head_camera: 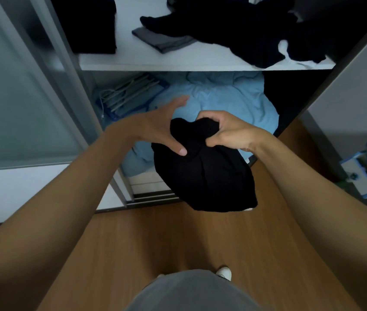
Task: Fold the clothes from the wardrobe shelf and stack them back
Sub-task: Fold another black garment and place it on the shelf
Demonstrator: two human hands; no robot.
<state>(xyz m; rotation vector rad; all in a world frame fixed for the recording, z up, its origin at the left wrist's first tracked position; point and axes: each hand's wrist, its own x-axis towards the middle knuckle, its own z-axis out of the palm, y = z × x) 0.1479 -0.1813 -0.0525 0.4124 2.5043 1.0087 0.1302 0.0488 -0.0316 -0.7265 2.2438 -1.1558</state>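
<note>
Left hand (157, 124): open, fingers spread; the thumb tip touches the black garment (202, 171).
Black garment: bunched and hanging in the air below the front edge of the wardrobe shelf (178, 61), over the wooden floor (178, 239); not yet folded.
Right hand (229, 131): closed round the garment's gathered top, bearing it alone.
Risk, hold: one bunched grip probably lets the cloth slide out and drop to the floor.
Risk, fold: with no surface beneath it, the fold may come out uneven.
Risk, shelf: the loose black heap (245, 30) overhangs the right front edge and could be dragged off during stacking.
Count, hands: two.
Count, shelf, left to right: one folded black stack (88, 23); one folded grey piece (162, 40); one loose heap, number of pieces not discernible.
Count, held: one garment.
</note>
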